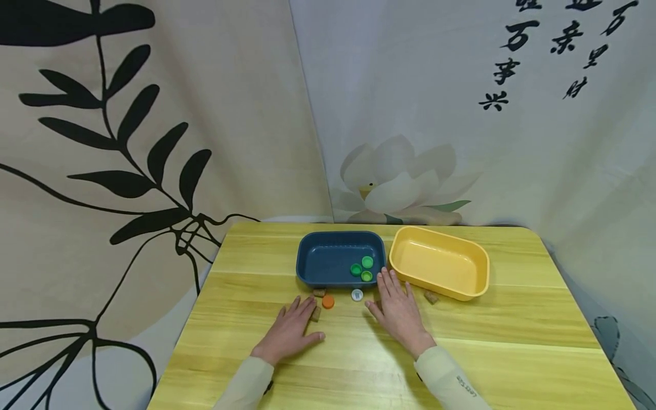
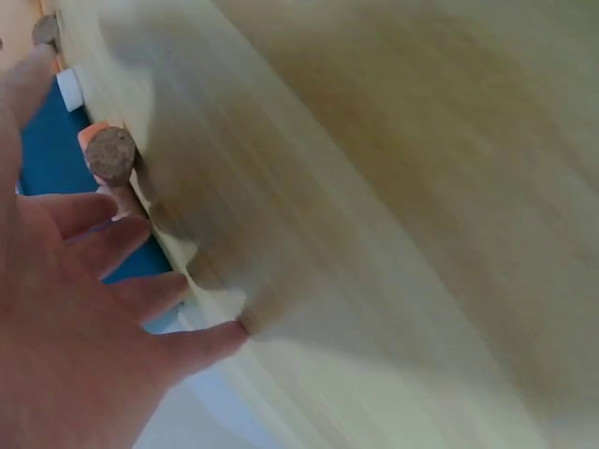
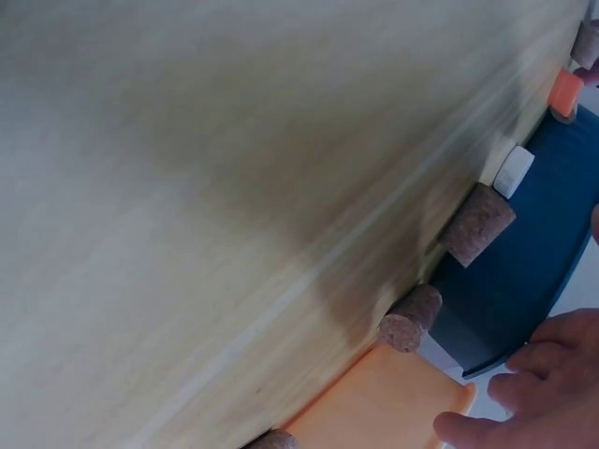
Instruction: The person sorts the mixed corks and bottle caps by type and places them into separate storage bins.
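My left hand [image 1: 289,330] lies low over the table with its fingers spread, its fingertips beside a cork [image 1: 315,314]. Another cork [image 1: 319,292] is close to the blue tray's front edge. My right hand [image 1: 400,313] has straight fingers that reach toward the gap between the trays; contact with a rim is hard to tell. Between the hands are an orange bottle cap [image 1: 328,302] and a white bottle cap [image 1: 357,295]. In the right wrist view, two corks, one [image 3: 477,224] beside the white cap and another [image 3: 410,318], lie near the right hand, partly hidden from the head view.
The blue tray [image 1: 328,283] holds three green bottle caps [image 1: 367,262] at its right side. A yellow tray [image 1: 463,293] stands angled to its right, with a cork [image 1: 431,296] at its front edge. Behind the wooden table [image 1: 512,341] hangs a printed curtain [image 1: 246,114].
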A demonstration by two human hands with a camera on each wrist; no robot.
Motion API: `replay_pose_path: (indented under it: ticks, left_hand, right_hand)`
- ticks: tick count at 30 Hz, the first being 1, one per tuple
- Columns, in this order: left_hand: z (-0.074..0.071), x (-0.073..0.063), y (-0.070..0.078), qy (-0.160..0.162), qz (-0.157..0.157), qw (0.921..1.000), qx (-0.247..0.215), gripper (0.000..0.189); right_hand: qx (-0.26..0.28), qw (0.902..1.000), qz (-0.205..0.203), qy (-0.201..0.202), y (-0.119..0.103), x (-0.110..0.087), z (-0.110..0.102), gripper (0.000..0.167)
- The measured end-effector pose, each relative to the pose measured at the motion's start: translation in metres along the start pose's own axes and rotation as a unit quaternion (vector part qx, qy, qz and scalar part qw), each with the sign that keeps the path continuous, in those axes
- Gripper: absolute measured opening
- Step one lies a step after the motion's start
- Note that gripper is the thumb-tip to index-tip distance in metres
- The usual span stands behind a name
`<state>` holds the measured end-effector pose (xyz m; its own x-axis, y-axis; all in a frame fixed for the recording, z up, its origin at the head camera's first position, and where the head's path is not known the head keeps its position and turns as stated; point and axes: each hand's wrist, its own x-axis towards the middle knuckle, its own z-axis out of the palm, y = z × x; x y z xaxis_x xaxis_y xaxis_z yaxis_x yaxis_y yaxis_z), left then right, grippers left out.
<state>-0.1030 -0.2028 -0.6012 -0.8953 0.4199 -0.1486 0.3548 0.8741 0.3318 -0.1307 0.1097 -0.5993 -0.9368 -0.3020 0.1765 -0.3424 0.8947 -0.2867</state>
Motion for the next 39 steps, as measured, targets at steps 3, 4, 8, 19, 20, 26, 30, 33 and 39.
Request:
replay_pose_path:
  ticks: [3, 4, 8, 19, 20, 26, 30, 33, 39]
  left_hand:
    - [0.001, 0.002, 0.001, -0.003, -0.003, 1.0, 0.006, 0.079]
    - [0.001, 0.003, 0.001, -0.002, -0.003, 0.9999, 0.01, 0.077]
    - [0.002, 0.004, 0.002, 0.013, 0.003, 0.9997, 0.018, 0.065]
    - [0.001, 0.005, 0.007, 0.067, 0.026, 0.997, 0.027, 0.037]
    - [0.001, 0.005, 0.007, 0.068, 0.027, 0.997, 0.026, 0.036]
    - [0.002, 0.007, 0.005, 0.073, 0.034, 0.9966, 0.02, 0.035]
    - [0.004, 0.008, 0.004, 0.073, 0.031, 0.9967, 0.017, 0.035]
    - [0.005, 0.007, 0.004, 0.076, 0.025, 0.9966, 0.015, 0.037]
    - [0.008, 0.004, 0.002, 0.086, 0.016, 0.9961, 0.014, 0.036]
  right_hand:
    - [0.004, 1.0, 0.0, -0.001, 0.0, -0.001, 0.0, 0.079]
    - [0.006, 1.0, 0.0, -0.001, 0.0, -0.001, 0.0, 0.079]
    - [0.005, 1.0, 0.001, 0.001, 0.0, -0.001, 0.0, 0.079]
    - [0.008, 0.9999, 0.006, -0.006, 0.001, -0.002, -0.001, 0.079]
    - [0.008, 0.9999, 0.007, -0.006, 0.001, -0.003, -0.001, 0.079]
    - [0.011, 0.9999, 0.007, 0.004, 0.003, -0.003, 0.0, 0.08]
    - [0.021, 0.9997, 0.006, 0.013, 0.002, -0.005, -0.003, 0.078]
    - [0.029, 0.9994, 0.003, 0.017, 0.002, -0.01, -0.008, 0.077]
    - [0.042, 0.9986, 0.01, 0.03, 0.01, -0.022, -0.027, 0.075]
